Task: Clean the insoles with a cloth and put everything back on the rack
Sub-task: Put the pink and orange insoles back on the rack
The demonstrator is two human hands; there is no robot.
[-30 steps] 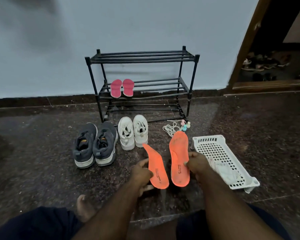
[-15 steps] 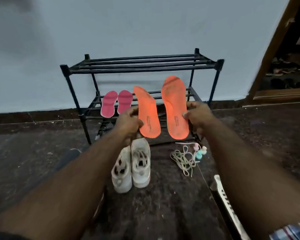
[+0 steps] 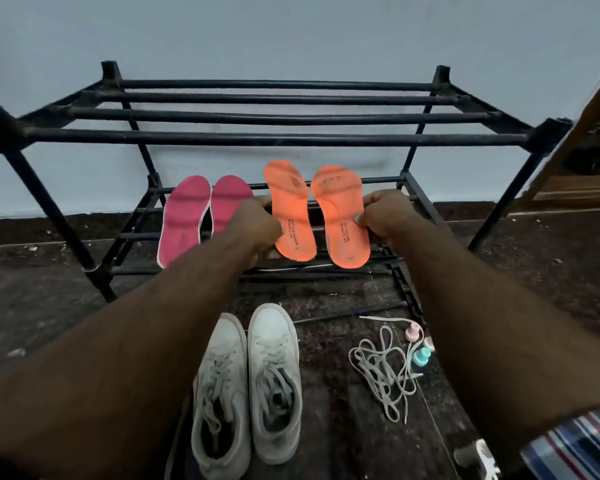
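Both orange insoles have dropped from mid-air onto the rack's middle shelf since half a second ago. White shoes and laces wait on the floor, nearest. Left hand and right hand each pinch one insole, fingers clamped at its edge. Best to seat the heels across two bars before letting go. Pink insoles lie just left.

Two orange insoles lie side by side, toes toward the wall, on the middle shelf of the black metal rack, printed lettering near their heels. Just left of them lies a pink insole pair.
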